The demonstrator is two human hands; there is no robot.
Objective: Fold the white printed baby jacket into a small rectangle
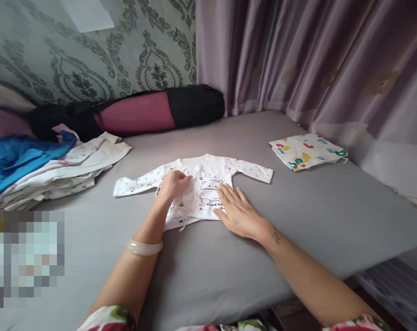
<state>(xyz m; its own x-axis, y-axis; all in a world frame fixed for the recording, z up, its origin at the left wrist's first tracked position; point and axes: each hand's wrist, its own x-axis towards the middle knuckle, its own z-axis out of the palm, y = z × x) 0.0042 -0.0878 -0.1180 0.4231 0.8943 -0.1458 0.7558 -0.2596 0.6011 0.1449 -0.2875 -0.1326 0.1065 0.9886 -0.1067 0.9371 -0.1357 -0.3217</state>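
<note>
A small white baby shirt [208,172] with a printed cartoon animal lies on the grey sheet, its two patterned sleeves spread to either side. Thin ties show along its front. My left hand [176,185] is over the wearer's-right half of the front, fingers closed at the overlapping edge; what they pinch is too small to make out. Flat on the right side of the shirt, near the printed animal, rests my right hand [239,212], fingers stretched out and holding nothing.
A folded white cloth with colourful prints [308,151] lies at the right. Stacked clothes [87,163], one blue garment [19,156] among them, are at the left. Behind stands a long black and maroon bag [136,112] against the wall. A curtain [298,59] hangs at the right.
</note>
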